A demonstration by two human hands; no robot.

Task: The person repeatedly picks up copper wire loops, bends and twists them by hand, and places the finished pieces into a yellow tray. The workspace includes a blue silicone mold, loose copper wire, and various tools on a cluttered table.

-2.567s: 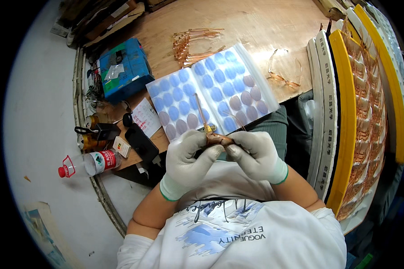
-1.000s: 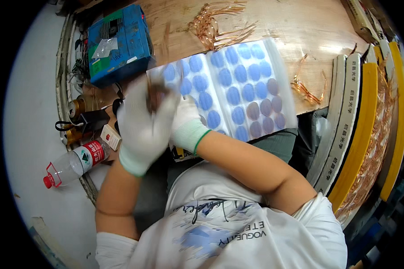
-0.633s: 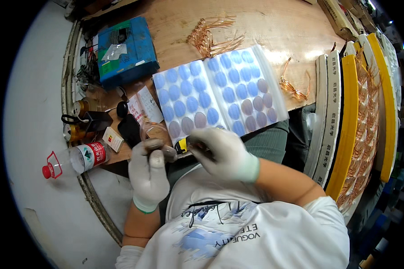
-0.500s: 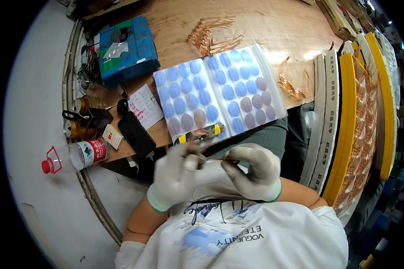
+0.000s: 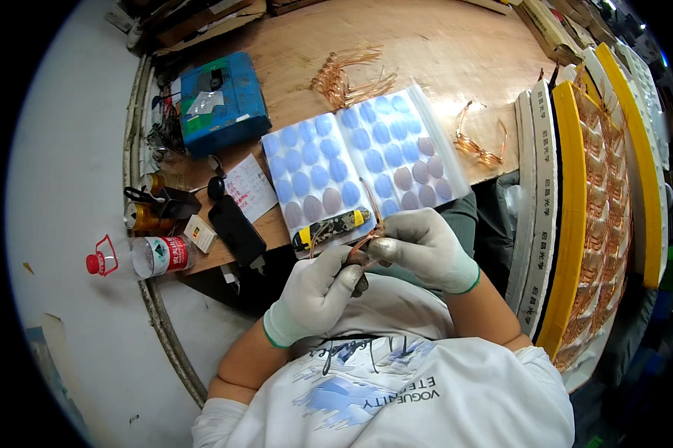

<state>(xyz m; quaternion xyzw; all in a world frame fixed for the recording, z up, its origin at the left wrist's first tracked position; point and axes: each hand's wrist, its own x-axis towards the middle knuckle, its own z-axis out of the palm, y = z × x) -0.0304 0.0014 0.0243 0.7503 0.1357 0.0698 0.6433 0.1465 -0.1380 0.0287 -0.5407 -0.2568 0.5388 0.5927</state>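
Observation:
Both of my hands wear white knit gloves with green cuffs and dark, soiled fingertips. They meet in front of my shirt at the near edge of the booklet. My left hand [image 5: 318, 293] is closed, pinching a thin copper-coloured wire frame [image 5: 374, 206] that resembles a spectacle frame. My right hand [image 5: 424, 249] grips the same piece from the other side, its thumb and fingers pressed together. One long wire end sticks up over the booklet [image 5: 450, 142]; the fingers hide much of the rest. Just beyond my hands, a yellow-ended, dark-patterned oblong object [image 5: 333, 228] lies on the lower pages.
Rows of blue and purplish discs fill the open booklet. Copper-coloured wire frames [image 5: 342, 81] lie behind it, others [image 5: 480, 149] to its right. White and yellow trays [image 5: 568, 224] stand at right. At left are a blue box [image 5: 224, 104], a black phone [image 5: 236, 228] and a plastic bottle [image 5: 154, 256].
My hands have come together, the right one turning upward. The copper-coloured wire piece, level between them before, now points up over the booklet. The whole view has shifted slightly.

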